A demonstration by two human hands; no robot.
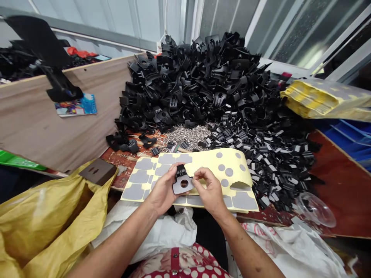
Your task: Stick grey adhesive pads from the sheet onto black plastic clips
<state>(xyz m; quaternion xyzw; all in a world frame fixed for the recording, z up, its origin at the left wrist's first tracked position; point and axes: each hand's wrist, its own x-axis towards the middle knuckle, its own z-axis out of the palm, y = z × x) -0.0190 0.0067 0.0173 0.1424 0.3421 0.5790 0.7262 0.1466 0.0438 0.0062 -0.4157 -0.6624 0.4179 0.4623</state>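
Grips the black clip piece [177,188] between left hand [164,190] fingers and thumb, above yellow-backed sticker sheets [203,159]. Pinches its edge with right hand [212,192] thumb and forefinger.

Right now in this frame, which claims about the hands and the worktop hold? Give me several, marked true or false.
1. The left hand holds a black plastic piece with a round hole. True.
2. The right hand reaches into a yellow sack. False: its fingertips are at the edge of that piece.
3. Yellow sheets with gray stickers lie below both hands. True.
4. The silvery metal bits fill a clear dish. False: they lie heaped on the worktop, beyond the sheets.
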